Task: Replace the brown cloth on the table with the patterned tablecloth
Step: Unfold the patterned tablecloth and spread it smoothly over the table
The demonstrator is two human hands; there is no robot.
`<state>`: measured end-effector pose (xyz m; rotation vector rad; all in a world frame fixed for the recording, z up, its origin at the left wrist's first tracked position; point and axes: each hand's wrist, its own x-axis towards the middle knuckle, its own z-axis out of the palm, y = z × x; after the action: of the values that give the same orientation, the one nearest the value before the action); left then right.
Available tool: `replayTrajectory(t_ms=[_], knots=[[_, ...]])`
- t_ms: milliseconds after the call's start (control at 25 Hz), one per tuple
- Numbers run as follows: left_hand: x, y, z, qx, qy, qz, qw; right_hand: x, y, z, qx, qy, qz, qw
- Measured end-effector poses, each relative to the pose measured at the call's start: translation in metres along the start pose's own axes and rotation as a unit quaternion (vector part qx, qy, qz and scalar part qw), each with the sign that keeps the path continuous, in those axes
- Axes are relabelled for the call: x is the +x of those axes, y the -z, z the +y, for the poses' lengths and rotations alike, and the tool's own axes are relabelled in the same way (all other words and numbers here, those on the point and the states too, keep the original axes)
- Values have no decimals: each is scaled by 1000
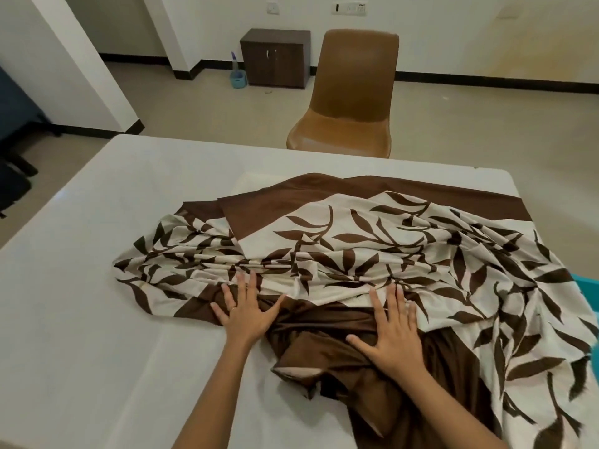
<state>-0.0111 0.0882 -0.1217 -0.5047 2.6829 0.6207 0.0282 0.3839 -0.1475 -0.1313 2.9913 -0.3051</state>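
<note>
A cream tablecloth with a brown leaf pattern and a plain brown border (356,241) lies bunched and creased over the middle and right of the white table (81,286). Its right side hangs over the table's right edge. Folds of its brown border gather near the front. My left hand (244,307) lies flat with fingers spread, pressing on the cloth's creased near-left part. My right hand (390,332) also lies flat with fingers spread, pressing on the brown folds. I see no separate brown cloth.
A brown plastic chair (351,95) stands at the table's far side. A dark wooden cabinet (275,58) and a blue bucket (239,77) stand by the back wall. A teal object (588,290) shows at the table's right edge. Dark office chairs stand at the left.
</note>
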Motion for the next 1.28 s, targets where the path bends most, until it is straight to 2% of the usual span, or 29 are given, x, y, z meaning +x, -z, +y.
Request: replayTrajectory(t_ms=[160, 280, 360, 440, 480, 560, 600, 640, 680, 760, 800, 840, 920, 1000, 1120, 1200, 1280], knots=[[-7, 22, -52, 49, -20, -49, 997, -10, 15, 45, -25, 102, -39, 994], [-8, 41, -85, 78, -21, -76, 994, -12, 25, 70, -26, 111, -73, 991], [-4, 58, -116, 106, 14, -89, 990, -7, 32, 94, -43, 111, -84, 989], [-2, 84, -150, 172, 92, -89, 977, -2, 42, 120, -44, 87, -100, 990], [-4, 97, -162, 235, 128, -71, 961, -1, 51, 129, -36, 64, -112, 991], [-15, 115, -173, 345, 139, 48, 927, -5, 62, 127, -6, 18, -90, 996], [-18, 113, -169, 339, 102, 132, 926, -9, 62, 114, 25, 7, -45, 999], [-21, 103, -157, 267, 38, 208, 940, -14, 59, 92, 72, 2, 5, 997], [-30, 89, -136, 161, -18, 236, 958, -21, 54, 63, 122, -6, 37, 992], [-51, 46, -80, -11, -35, 162, 986, -33, 35, 4, 170, -5, 34, 985], [-62, 24, -54, -66, -7, 102, 993, -37, 24, -17, 164, -2, 12, 986], [-71, 2, -33, -74, 26, 51, 996, -40, 13, -30, 143, 0, -6, 990], [-76, -24, -23, 15, 39, -1, 999, -44, -3, -29, 78, 21, -25, 996], [-66, -19, -43, 97, 6, 4, 995, -46, -4, -5, 26, 61, -31, 997], [-39, 8, -86, 129, -13, -13, 991, -49, 7, 41, -7, 82, -18, 996], [-24, 30, -111, 149, 44, -20, 988, -51, 13, 73, -3, 73, -21, 997], [-17, 53, -127, 162, 152, 18, 975, -54, 19, 105, 13, 81, -34, 996]])
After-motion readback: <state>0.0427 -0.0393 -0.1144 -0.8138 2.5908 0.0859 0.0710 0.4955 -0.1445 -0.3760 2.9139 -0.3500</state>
